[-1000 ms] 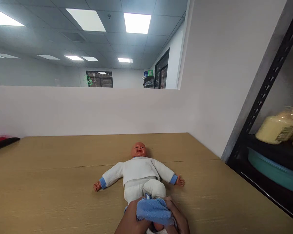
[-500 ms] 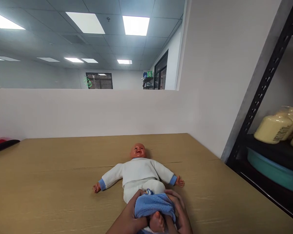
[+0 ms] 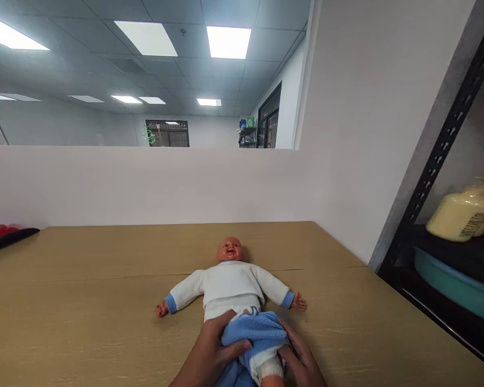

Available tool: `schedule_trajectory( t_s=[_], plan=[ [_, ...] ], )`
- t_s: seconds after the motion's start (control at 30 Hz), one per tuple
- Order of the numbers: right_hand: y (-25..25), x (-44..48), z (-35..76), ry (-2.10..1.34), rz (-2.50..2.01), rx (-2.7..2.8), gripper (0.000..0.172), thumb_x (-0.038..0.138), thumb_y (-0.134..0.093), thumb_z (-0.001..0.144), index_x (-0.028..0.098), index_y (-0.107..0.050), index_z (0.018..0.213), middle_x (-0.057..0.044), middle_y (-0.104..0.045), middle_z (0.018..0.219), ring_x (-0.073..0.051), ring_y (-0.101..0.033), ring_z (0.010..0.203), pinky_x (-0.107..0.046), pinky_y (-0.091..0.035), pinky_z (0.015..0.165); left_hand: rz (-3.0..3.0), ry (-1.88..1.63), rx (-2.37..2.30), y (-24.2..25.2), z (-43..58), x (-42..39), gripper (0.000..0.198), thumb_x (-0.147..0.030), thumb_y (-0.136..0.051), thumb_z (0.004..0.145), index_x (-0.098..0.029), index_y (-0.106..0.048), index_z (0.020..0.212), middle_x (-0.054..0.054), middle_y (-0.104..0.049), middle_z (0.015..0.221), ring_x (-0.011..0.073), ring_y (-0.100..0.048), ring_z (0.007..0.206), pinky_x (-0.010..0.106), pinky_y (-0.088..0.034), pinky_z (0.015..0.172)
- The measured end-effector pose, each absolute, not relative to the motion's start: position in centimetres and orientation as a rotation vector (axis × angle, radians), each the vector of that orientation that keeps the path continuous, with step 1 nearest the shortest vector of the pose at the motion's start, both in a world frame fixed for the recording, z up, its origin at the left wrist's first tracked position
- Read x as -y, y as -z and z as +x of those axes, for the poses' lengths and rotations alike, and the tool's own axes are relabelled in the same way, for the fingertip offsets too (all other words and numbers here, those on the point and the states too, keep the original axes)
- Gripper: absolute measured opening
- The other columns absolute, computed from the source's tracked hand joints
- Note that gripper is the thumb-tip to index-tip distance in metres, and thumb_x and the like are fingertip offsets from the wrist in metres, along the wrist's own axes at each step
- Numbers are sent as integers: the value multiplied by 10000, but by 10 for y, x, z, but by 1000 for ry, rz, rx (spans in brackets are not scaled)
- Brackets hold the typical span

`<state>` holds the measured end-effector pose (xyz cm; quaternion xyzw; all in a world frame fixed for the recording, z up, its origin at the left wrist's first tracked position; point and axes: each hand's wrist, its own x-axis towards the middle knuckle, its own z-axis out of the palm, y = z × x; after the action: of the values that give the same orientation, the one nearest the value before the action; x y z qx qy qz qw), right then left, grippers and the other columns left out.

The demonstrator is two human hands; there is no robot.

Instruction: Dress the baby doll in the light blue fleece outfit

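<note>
A baby doll in a white top with blue cuffs lies on its back on the wooden table, arms spread and head away from me. Blue cloth pants with white trim are bunched around its legs. My left hand grips the pants' left side, thumb over the cloth. On the right side, my right hand grips the cloth too, its fingers partly hidden. One doll leg pokes out of a white-trimmed opening at the bottom edge of the view.
To the right, a black metal shelf holds cream-coloured bottles above a teal basin. A low white wall runs behind the table. Something red lies at the far left.
Both hands have drawn the blue pants further up the doll's legs. The bare foot that showed between the hands is no longer visible; a leg now emerges lower down.
</note>
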<state>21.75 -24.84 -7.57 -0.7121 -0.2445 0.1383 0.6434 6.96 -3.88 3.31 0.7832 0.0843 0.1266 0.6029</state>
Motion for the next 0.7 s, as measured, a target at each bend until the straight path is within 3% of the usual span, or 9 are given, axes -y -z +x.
schedule_trajectory(
  t_s=[0.13,0.27,0.37,0.43,0.47,0.53,0.57,0.63,0.7],
  plan=[
    [64,258,236,-631,-1557,616,598,561,-775,863,303,-719,1399,-94,-619,1570,-366,-494,1518,-516,-389,1293,1908,-374,-236,-31,72,38,420,-599,-717,897,-197,-715,1018,45,-728,995,286,-624,982,346,-481,907],
    [68,263,247,-853,-1434,797,704,483,-777,895,290,-581,1542,-91,-552,1633,-331,-468,1540,-509,-349,1302,1923,-339,-258,-24,71,39,452,-634,-697,894,-208,-710,1043,56,-738,1031,304,-640,1019,359,-479,942],
    [58,269,247,-872,-1528,860,942,441,-902,763,252,-508,1598,-127,-381,1739,-367,-299,1624,-530,-254,1330,1912,-315,-284,-23,69,42,483,-625,-695,898,-223,-708,1165,74,-757,1164,320,-648,1113,365,-479,1013],
    [35,271,241,-852,-1635,938,973,450,-969,667,237,-590,1537,-150,-321,1761,-413,-270,1625,-537,-265,1319,1936,-295,-334,-22,68,44,521,-610,-717,891,-231,-694,1247,86,-749,1254,332,-629,1185,375,-473,1064],
    [21,271,237,-856,-1660,1004,920,485,-974,662,240,-646,1486,-155,-335,1750,-422,-324,1599,-529,-313,1298,1949,-281,-350,-22,67,45,530,-607,-720,891,-230,-691,1263,90,-746,1267,337,-621,1203,381,-471,1078],
    [-7,270,228,-877,-1551,1221,615,580,-959,655,217,-838,1137,-152,-548,1564,-424,-514,1455,-501,-387,1259,1960,-235,-341,-22,67,47,517,-608,-709,904,-219,-699,1244,93,-754,1224,340,-621,1193,388,-481,1072],
    [-16,269,225,-878,-1491,1240,581,640,-945,652,233,-853,1057,-127,-605,1478,-406,-567,1393,-493,-409,1245,1959,-214,-324,-23,68,47,503,-608,-702,911,-217,-704,1228,90,-756,1194,340,-623,1180,388,-485,1063],
    [-18,267,224,-823,-1465,1144,566,739,-840,742,252,-855,1030,-109,-662,1396,-385,-625,1309,-495,-472,1191,1951,-194,-289,-27,69,48,478,-606,-695,921,-221,-707,1204,82,-755,1159,337,-628,1154,389,-489,1049],
    [0,266,230,-755,-1538,897,610,766,-761,810,261,-836,1144,-129,-725,1356,-388,-652,1295,-517,-525,1134,1946,-219,-269,-32,69,48,471,-611,-689,930,-232,-697,1209,81,-746,1171,336,-627,1141,399,-483,1052]
  ],
)
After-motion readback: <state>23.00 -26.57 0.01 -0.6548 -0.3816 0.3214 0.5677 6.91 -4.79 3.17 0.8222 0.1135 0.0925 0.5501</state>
